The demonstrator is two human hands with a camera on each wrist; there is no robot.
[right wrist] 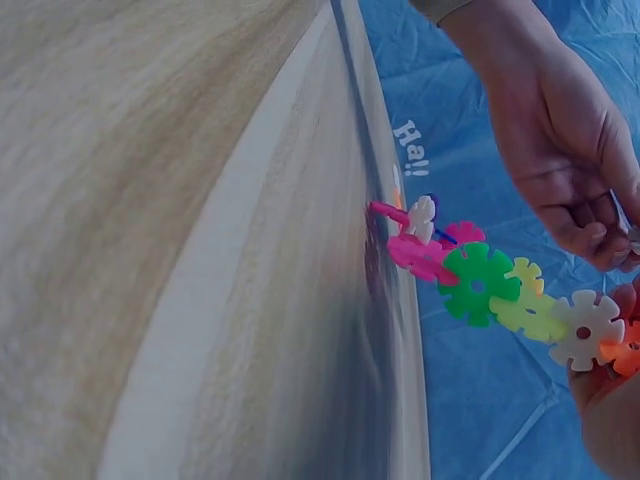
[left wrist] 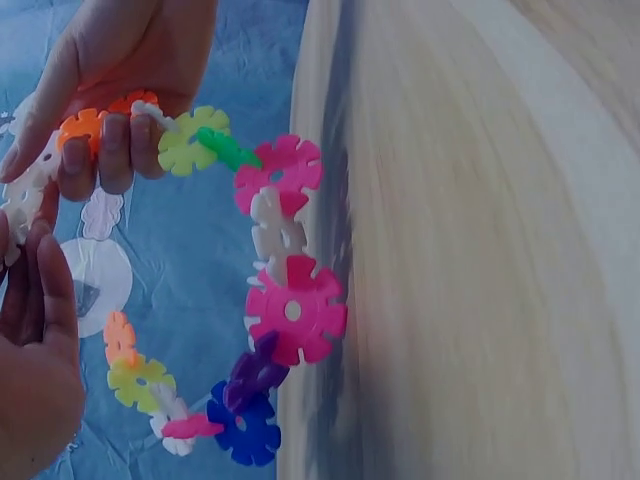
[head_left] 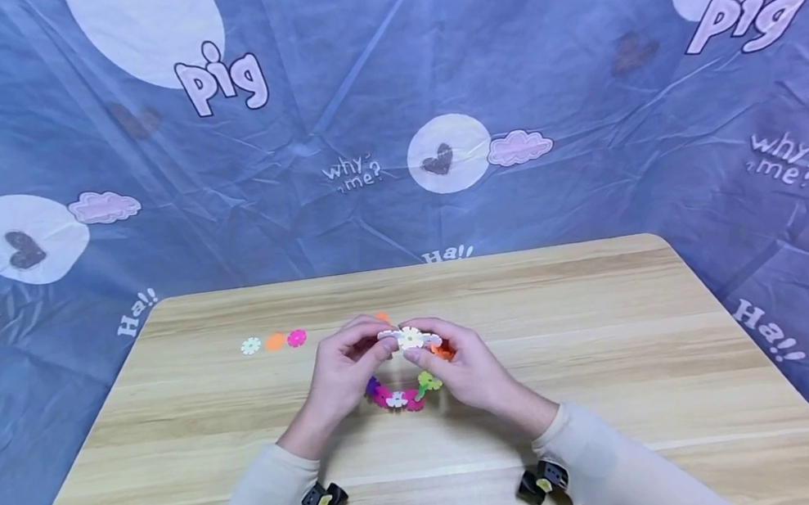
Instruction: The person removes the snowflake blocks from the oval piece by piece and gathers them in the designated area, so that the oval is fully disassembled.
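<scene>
Head: flower chain (head_left: 396,400) partly hidden by left grip (head_left: 343,368), right grip (head_left: 471,365) | Right wrist: orange flower (right wrist: 627,350) cut off

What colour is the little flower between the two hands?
The flower is white. It shows best in the head view.

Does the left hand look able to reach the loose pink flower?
Probably yes: the pink flower lies near the left hand with nothing visible between, though that hand holds white flowers.
</scene>
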